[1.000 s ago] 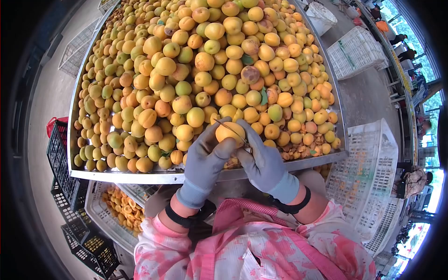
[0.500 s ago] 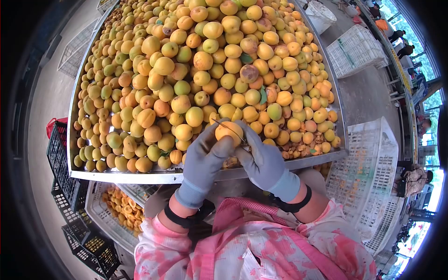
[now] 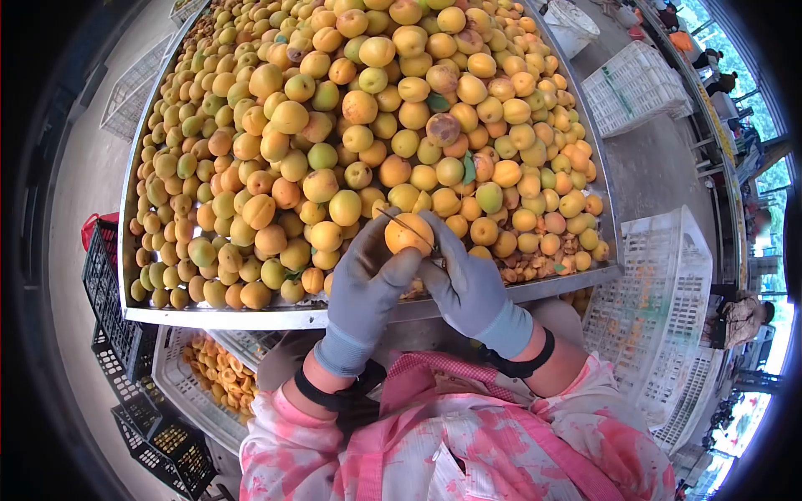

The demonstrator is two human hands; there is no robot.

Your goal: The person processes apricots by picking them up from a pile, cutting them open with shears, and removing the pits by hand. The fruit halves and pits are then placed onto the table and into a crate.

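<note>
Both my hands wear grey gloves and meet above the front edge of a metal-rimmed table heaped with apricots. My left hand is closed round one yellow-orange apricot, its thumb pressed against the near side. Across the top of that fruit lies the thin dark blade of a small knife, slanting down to the right. My right hand is closed at the blade's right end and also touches the apricot; the handle is hidden by the fingers.
Below the table on the left, a white crate holds apricot halves. Black crates stand farther left. White crates sit at the right, with another stack and a white bucket behind. Fruit scraps lie near the table's right corner.
The whole view has shifted very slightly to the left. Both hands keep the same grip, and the blade still lies across the apricot.
</note>
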